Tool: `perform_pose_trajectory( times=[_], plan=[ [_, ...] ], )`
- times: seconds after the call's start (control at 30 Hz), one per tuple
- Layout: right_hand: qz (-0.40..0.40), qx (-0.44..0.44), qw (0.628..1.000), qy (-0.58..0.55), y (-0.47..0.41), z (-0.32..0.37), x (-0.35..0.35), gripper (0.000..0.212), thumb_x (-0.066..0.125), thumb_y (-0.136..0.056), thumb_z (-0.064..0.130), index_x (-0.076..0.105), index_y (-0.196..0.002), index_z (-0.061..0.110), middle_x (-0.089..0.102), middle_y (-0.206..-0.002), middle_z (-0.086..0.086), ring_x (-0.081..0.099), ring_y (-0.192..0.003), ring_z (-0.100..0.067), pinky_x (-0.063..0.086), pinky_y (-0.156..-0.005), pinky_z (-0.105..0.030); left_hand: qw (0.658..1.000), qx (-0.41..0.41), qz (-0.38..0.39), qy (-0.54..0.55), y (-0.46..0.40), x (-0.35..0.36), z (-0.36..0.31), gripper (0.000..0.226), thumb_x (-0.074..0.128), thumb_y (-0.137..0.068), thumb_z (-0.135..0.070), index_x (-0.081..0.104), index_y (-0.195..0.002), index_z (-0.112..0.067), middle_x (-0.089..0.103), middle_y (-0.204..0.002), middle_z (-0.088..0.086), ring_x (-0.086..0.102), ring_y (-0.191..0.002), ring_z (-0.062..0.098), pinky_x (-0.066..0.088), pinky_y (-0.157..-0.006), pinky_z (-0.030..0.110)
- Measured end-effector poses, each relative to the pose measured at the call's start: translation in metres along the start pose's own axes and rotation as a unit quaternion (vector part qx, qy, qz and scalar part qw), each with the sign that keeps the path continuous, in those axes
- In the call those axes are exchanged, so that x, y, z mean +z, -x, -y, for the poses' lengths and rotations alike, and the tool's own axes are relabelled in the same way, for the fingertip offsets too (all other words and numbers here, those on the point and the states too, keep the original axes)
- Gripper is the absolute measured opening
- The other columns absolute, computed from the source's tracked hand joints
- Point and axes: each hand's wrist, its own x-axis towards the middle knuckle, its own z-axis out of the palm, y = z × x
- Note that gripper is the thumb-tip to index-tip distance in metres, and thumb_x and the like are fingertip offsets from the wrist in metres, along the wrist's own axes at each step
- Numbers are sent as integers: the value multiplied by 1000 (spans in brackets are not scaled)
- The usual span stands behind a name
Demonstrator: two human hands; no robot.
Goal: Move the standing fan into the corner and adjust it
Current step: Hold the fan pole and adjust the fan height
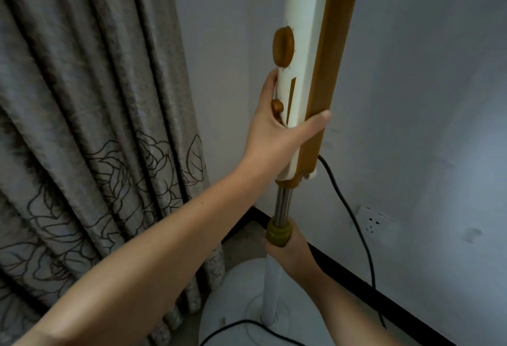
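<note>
Upright, the fan (304, 71) stands in the room's corner, its long axis running from the round white base (241, 315) on the floor up past the top edge of the view, where its head is cut off. Its cream and brown control column leans slightly rightward toward the top, with a large brown knob (284, 46) and a smaller one facing the curtain side. Below the column a bare metal tube (282, 204) enters a ribbed olive collar (279, 232), then a white lower pole (271, 288) goes down to the base.

The left hand (277, 129) grasps the lower part of the column, fingers (315, 123) wrapped across its front. The right hand (288, 252) is clenched around the pole just under the collar, touching it.

A black cord (354, 222) hangs from the column's back, runs down along the right wall and crosses the base. A white socket (374, 221) sits low on that wall above a black skirting (356, 280). A grey curtain (82, 126) with outlined flowers hangs at left, near the base.
</note>
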Motion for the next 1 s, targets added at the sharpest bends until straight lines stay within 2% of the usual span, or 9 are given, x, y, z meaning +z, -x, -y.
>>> perform_pose_trajectory(
  times=[0.07,0.13,0.2,0.3,0.4,0.57,0.7,0.83,1.0],
  plan=[
    [-1,-2,1000,-5,0,-1,1,31,72,-76,9,49,-84,27,56,-75,5,57,-64,7,47,-59,-7,1000,4,-19,-6,1,2,-4,71,76,-71,-38,26,-116,-59,48,-108,-32,54,-99,-10,47,-64,3],
    [-5,-3,1000,-10,-1,0,2,31,72,-76,8,49,-84,27,55,-75,6,57,-65,7,47,-59,-8,999,7,-30,-6,-1,1,-9,68,76,-70,-39,26,-107,-65,49,-102,-35,54,-92,-18,44,-60,-1],
    [-6,-1,1000,-11,-1,0,4,31,72,-76,10,48,-84,28,55,-75,6,56,-63,9,47,-59,-8,999,7,-30,-14,-3,0,-13,68,76,-70,-39,27,-113,-60,50,-103,-34,55,-92,-17,46,-62,3],
    [-2,5,1000,-13,0,2,4,31,72,-77,11,49,-86,29,55,-75,6,56,-62,12,46,-57,-6,999,14,-32,-26,-10,-3,-19,73,75,-71,-40,25,-123,-49,52,-112,-23,55,-102,-2,46,-73,14],
    [27,11,999,-26,1,5,0,30,74,-78,15,49,-88,29,55,-77,7,56,-63,13,47,-59,-8,999,12,-27,-28,-15,-4,-23,81,75,-72,-40,25,-136,-41,54,-117,-17,56,-106,3,47,-77,18],
    [18,-2,999,-26,3,6,1,29,73,-79,15,48,-86,27,54,-75,7,55,-68,1,46,-62,-11,999,15,-19,-32,-17,-4,-28,80,75,-72,-38,26,-136,-41,55,-112,-20,58,-102,2,49,-76,18],
    [15,4,1000,-19,6,6,2,31,74,-79,15,48,-90,29,55,-77,8,55,-69,3,46,-63,-8,998,32,-18,-43,-16,-3,-33,76,74,-71,-42,24,-127,-48,52,-108,-26,56,-97,-5,47,-60,6],
    [10,13,1000,-13,6,12,-1,32,74,-78,17,48,-89,32,55,-78,8,55,-70,4,45,-62,-5,998,34,-8,-46,-16,-4,-35,83,75,-72,-40,20,-135,-43,51,-114,-19,55,-105,3,47,-75,15],
    [104,6,994,-24,10,22,-15,31,67,-80,20,50,-103,32,57,-88,10,57,-76,8,45,-72,-7,999,28,-5,-43,-18,-8,-34,90,75,-73,-39,18,-142,-38,52,-121,-12,55,-110,9,51,-87,30]
  ],
)
